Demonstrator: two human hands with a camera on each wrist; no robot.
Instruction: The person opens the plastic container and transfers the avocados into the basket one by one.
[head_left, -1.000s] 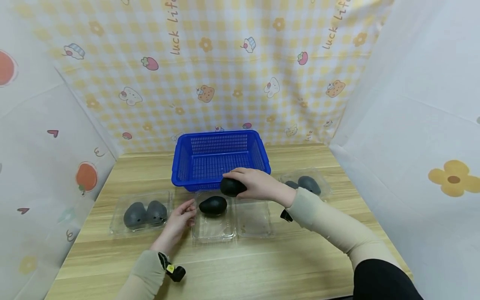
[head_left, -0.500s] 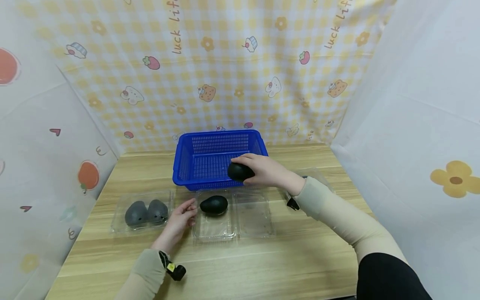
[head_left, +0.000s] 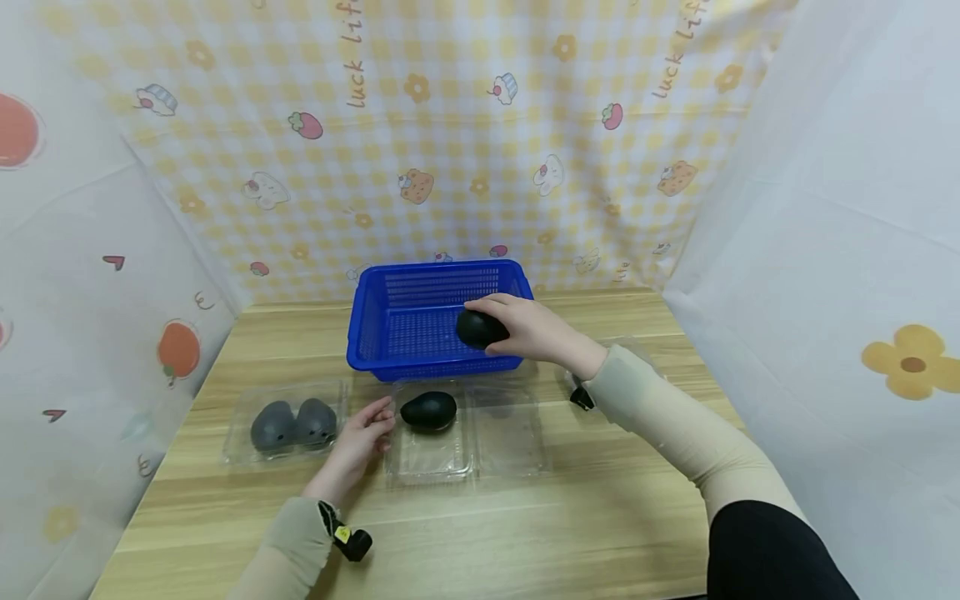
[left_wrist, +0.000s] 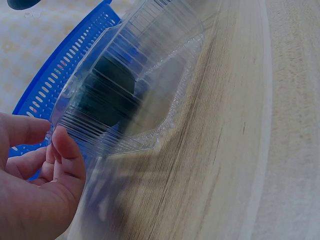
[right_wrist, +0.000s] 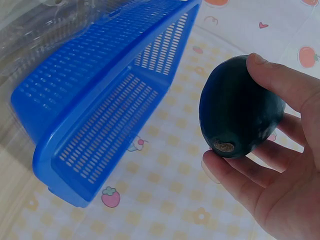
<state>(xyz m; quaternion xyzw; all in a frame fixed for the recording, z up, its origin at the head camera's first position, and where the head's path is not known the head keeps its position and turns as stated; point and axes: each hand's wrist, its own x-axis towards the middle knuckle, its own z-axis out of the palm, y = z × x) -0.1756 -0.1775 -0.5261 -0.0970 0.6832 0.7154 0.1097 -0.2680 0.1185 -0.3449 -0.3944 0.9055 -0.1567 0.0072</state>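
In my right hand (head_left: 534, 331) is a dark green avocado (head_left: 481, 330), gripped between thumb and fingers above the right part of the blue basket (head_left: 367, 367). Its brown stem end (right_wrist: 223, 146) shows in the right wrist view. My left hand (head_left: 358, 442) pinches the left rim of an open clear plastic clamshell box (head_left: 431, 465) with thumb and forefinger; the left wrist view shows this grip on the rim (left_wrist: 56, 122). A second avocado (head_left: 429, 411) lies on its side in the box's left half. The box's lid (head_left: 512, 442) lies flat to the right.
Left of the left hand stands a clear box (head_left: 236, 442) with two dark avocados (head_left: 272, 428) inside. Another clear box (head_left: 626, 342) at the right is mostly hidden by the right arm. Patterned cloth (head_left: 480, 167) hangs behind the wooden table (head_left: 450, 542).
My right hand has carried its avocado from above the clear box back and slightly right, over the blue basket. My left hand has stayed at the box's rim.
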